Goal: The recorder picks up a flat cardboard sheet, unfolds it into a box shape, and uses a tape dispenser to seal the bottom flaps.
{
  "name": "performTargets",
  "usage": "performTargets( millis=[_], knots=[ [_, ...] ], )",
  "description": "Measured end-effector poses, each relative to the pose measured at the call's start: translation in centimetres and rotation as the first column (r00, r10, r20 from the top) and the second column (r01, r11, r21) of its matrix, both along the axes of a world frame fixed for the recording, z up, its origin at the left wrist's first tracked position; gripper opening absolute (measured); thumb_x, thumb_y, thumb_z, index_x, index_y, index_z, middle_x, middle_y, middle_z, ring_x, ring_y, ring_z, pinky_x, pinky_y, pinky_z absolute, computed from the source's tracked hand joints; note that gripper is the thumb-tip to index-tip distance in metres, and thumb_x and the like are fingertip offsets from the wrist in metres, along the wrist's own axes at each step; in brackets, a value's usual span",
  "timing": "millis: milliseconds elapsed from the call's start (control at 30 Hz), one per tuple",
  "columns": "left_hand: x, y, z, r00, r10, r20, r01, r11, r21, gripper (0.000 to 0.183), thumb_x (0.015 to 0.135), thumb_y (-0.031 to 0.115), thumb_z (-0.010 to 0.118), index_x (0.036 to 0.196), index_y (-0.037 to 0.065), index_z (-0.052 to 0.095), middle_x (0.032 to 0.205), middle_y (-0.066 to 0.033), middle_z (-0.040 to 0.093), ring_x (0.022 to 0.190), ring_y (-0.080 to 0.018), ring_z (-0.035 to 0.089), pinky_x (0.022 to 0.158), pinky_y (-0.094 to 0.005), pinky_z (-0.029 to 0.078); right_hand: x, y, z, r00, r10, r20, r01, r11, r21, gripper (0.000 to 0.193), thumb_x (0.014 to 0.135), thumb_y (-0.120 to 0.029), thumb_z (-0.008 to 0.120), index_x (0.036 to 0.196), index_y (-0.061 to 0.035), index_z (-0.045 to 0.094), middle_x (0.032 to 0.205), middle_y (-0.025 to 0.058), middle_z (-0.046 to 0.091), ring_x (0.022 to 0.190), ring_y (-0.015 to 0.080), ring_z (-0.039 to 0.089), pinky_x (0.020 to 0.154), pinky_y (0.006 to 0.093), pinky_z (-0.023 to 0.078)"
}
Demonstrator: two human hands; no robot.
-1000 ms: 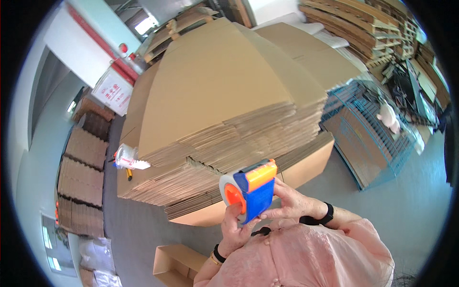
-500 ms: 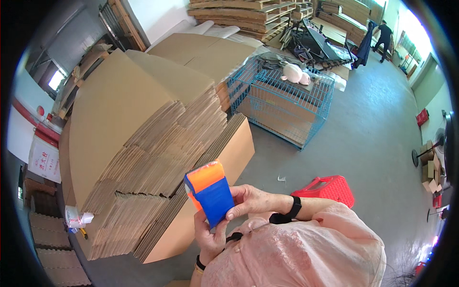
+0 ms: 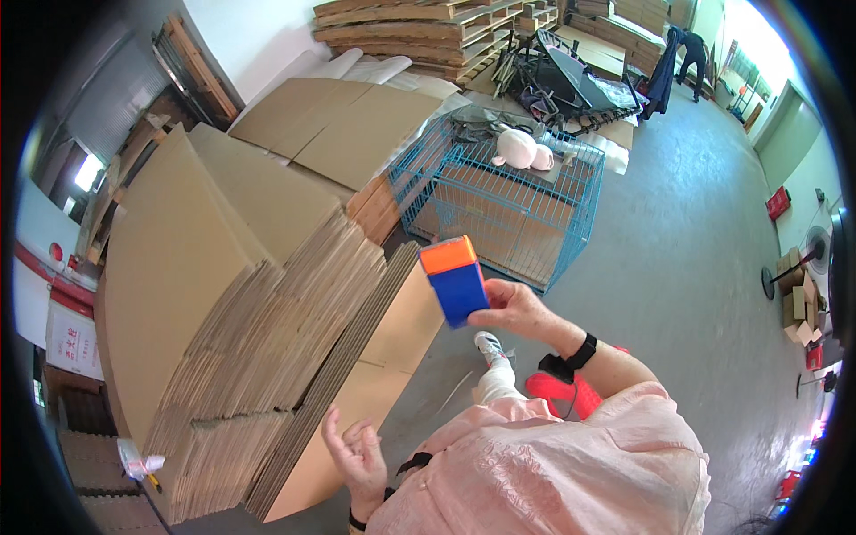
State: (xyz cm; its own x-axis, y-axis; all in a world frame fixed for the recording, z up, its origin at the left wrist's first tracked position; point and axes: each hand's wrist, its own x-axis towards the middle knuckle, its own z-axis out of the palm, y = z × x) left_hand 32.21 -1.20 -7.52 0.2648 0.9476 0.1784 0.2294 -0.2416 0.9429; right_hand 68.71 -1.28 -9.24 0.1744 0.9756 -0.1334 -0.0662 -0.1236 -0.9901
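Observation:
My right hand (image 3: 522, 310) holds a small box-shaped object (image 3: 460, 296), blue with an orange top, pinched at its right side. It is raised beyond my body, beside the far end of the stacked cardboard; its exact kind I cannot make out. My left hand (image 3: 359, 456) has its fingers apart and holds nothing. It hovers in front of a flat cardboard sheet (image 3: 383, 361) on the near side of the big stack of flattened cardboard (image 3: 276, 334).
Beyond the stack stands a blue wire cage (image 3: 499, 201) with a white plush toy (image 3: 515, 148) on top. A red plastic stool (image 3: 584, 401) is partly behind my right arm. Wooden pallets (image 3: 410, 36) are piled at the back. Far right, a person (image 3: 691, 58) in dark clothes bends over.
My left hand has let go of the blue and orange object and moved down and left. My right hand has carried it up and right. My white shoe and leg have come into view.

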Motion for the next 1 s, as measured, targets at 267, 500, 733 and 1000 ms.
performTargets(
  millis=[267,500,733,1000],
  knots=[
    [8.8,7.9,-2.2,0.947,0.287,-0.145,-0.315,0.919,-0.238,0.052,0.098,0.011,0.052,0.145,0.006,0.03,0.099,-0.0123,0.063,0.092,-0.0175,0.061,0.069,-0.0281,0.055,23.0,6.3,-8.3,0.603,-0.067,0.795,0.487,0.82,-0.301,0.05,0.074,-0.048,0.074,0.107,-0.0104,0.068,0.09,0.0184,0.07,0.088,0.036,0.068,0.079,0.0444,0.053],
    [14.6,12.4,-2.6,0.911,0.239,-0.335,-0.358,0.861,-0.362,0.057,0.097,0.021,0.06,0.146,0.006,0.035,0.119,-0.0111,0.057,0.088,-0.0188,0.059,0.076,-0.0354,0.051,33.7,10.3,-16.3,0.466,0.002,0.885,0.587,0.747,-0.311,0.046,0.077,-0.041,0.074,0.11,-0.0108,0.066,0.102,0.0148,0.07,0.1,0.0338,0.066,0.084,0.0442,0.052],
    [18.2,15.4,-2.1,0.924,0.206,-0.322,-0.319,0.88,-0.352,0.052,0.097,0.019,0.059,0.142,0.004,0.038,0.113,-0.0171,0.061,0.09,-0.024,0.062,0.077,-0.0349,0.051,38.6,11.9,-20.4,0.384,0.038,0.923,0.608,0.742,-0.284,0.037,0.08,-0.03,0.073,0.108,-0.0084,0.064,0.1,0.0134,0.07,0.101,0.0318,0.066,0.084,0.044,0.052],
    [16.4,16.5,0.8,0.868,0.278,-0.412,-0.383,0.902,-0.199,0.047,0.099,0.02,0.056,0.141,0.01,0.038,0.131,-0.0187,0.052,0.101,-0.0294,0.063,0.083,-0.0376,0.054,39.6,12.3,-23.7,0.427,0.05,0.903,0.627,0.703,-0.335,0.033,0.077,-0.02,0.073,0.106,-0.0085,0.063,0.105,0.0126,0.068,0.105,0.0323,0.063,0.085,0.0447,0.052]
  ],
)
